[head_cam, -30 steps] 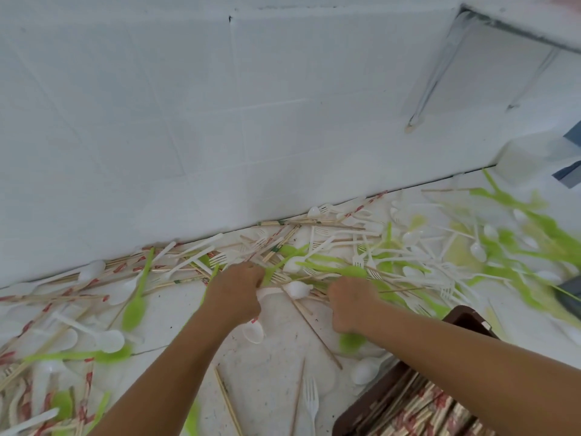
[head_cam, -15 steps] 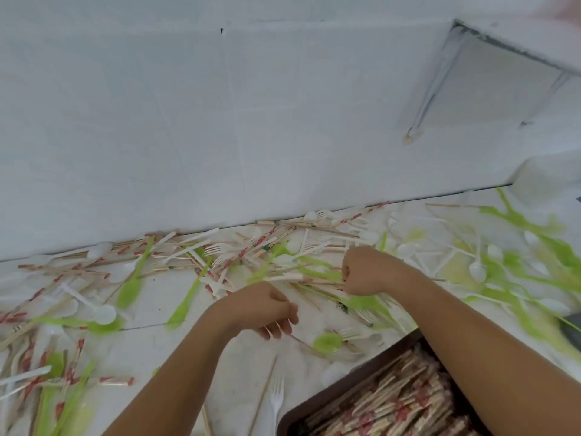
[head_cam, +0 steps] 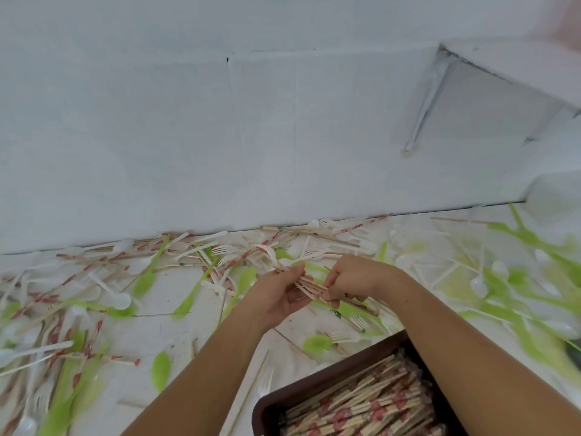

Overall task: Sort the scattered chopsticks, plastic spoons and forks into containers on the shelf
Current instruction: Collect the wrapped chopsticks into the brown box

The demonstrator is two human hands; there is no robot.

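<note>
Between my two hands, just above the white shelf surface [head_cam: 163, 322], I hold a small bundle of chopsticks [head_cam: 309, 286]. My left hand [head_cam: 278, 295] grips one end with its palm turned up, and my right hand [head_cam: 352, 283] pinches the other end. A dark brown tray [head_cam: 284, 404] full of wrapped chopsticks sits at the bottom right, under my right forearm. Loose chopsticks [head_cam: 94, 269], white forks [head_cam: 223, 249], white spoons [head_cam: 121, 299] and green spoons [head_cam: 144, 281] lie scattered all over the surface.
A white tiled wall [head_cam: 220, 136] rises right behind the scatter. A white shelf bracket [head_cam: 421, 121] slants down at the upper right under another shelf. A pale container [head_cam: 556, 196] stands blurred at the right edge. Cutlery lies thickest at the left and right.
Both hands have lifted out of the pile and come together, and they now hold a bundle of chopsticks between them. The camera has tilted and shows more of the brown tray.
</note>
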